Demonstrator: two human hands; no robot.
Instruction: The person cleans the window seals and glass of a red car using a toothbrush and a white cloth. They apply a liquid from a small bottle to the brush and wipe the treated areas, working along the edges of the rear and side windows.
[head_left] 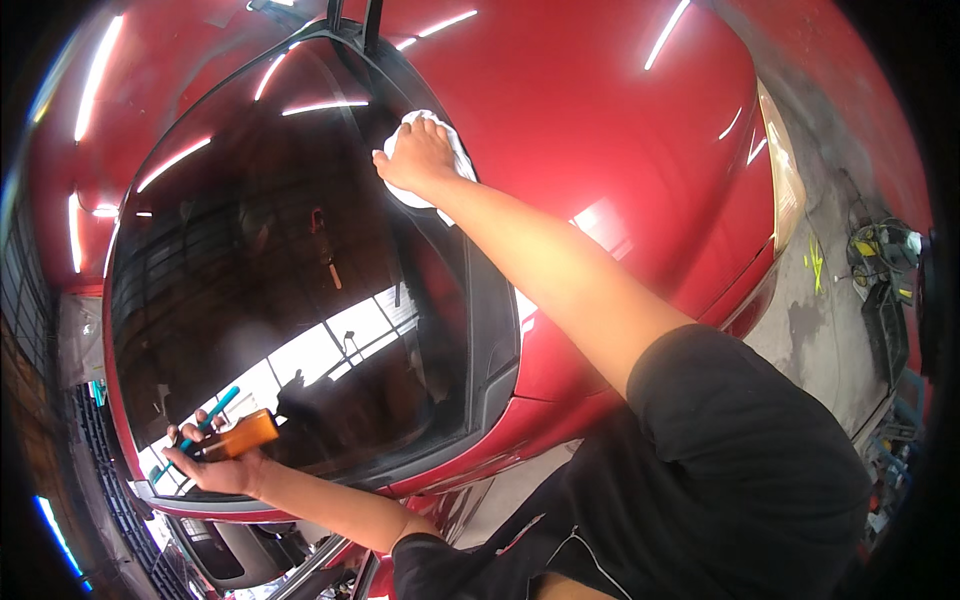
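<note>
My right hand lies over a folded white cloth, its fingers bent around it. The cloth is against the far lower corner of a dark windshield, by the black cowl that borders the red hood. Low on the left, my left hand is closed around what looks like a squeegee, with an orange handle and a long teal strip. That hand is over the windshield's near side; whether the tool touches the glass I cannot tell.
Black wiper arms stand raised at the far end of the windshield. A side mirror juts out at the lower left. Right of the headlight, equipment with yellow parts rests on the grey floor. Light tubes reflect in paint and glass.
</note>
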